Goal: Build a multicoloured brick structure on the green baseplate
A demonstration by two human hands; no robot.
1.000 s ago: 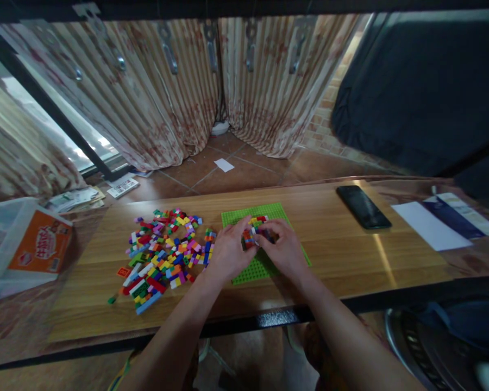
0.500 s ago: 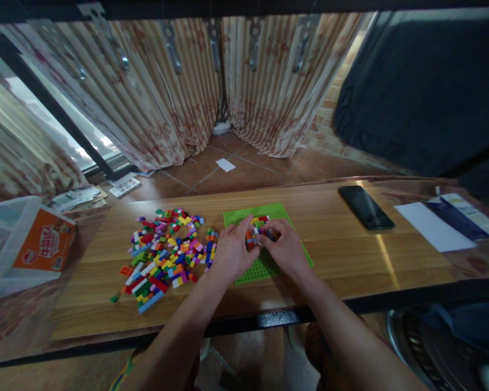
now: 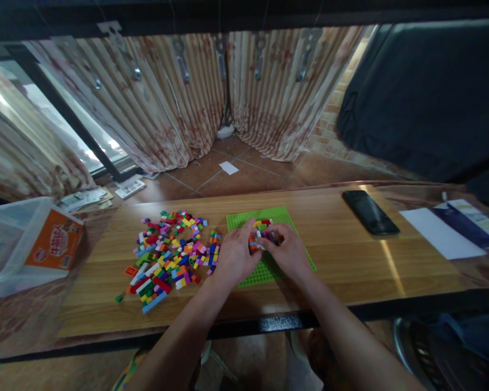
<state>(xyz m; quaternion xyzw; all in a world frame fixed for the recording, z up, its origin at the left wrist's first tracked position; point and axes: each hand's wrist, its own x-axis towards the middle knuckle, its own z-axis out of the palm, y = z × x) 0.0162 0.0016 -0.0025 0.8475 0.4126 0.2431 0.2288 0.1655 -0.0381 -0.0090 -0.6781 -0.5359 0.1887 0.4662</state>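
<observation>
A multicoloured toy brick build (image 3: 263, 224) stands on the green studded baseplate (image 3: 238, 218), partly covered by my fingers. My left hand (image 3: 238, 254) curls around its left side, with orange and blue bricks showing by the thumb. From the right, my right hand (image 3: 287, 251) is closed on the same build, thumb and fingertips pressed together near a white brick. Whether a separate small brick sits in that pinch is hidden. To the left of the baseplate lies a loose pile of toy bricks (image 3: 175, 252) in many colours.
All of this rests on a wooden table (image 3: 330, 271). A black phone (image 3: 370, 213) lies at the right, with white paper (image 3: 442, 232) beyond it. A clear plastic bin (image 3: 14, 239) with an orange label stands at far left. Curtains (image 3: 158, 108) hang behind.
The whole view has shifted slightly, so the table appears a little lower and further right. Both hands stay at the brick build, with only slight finger movement.
</observation>
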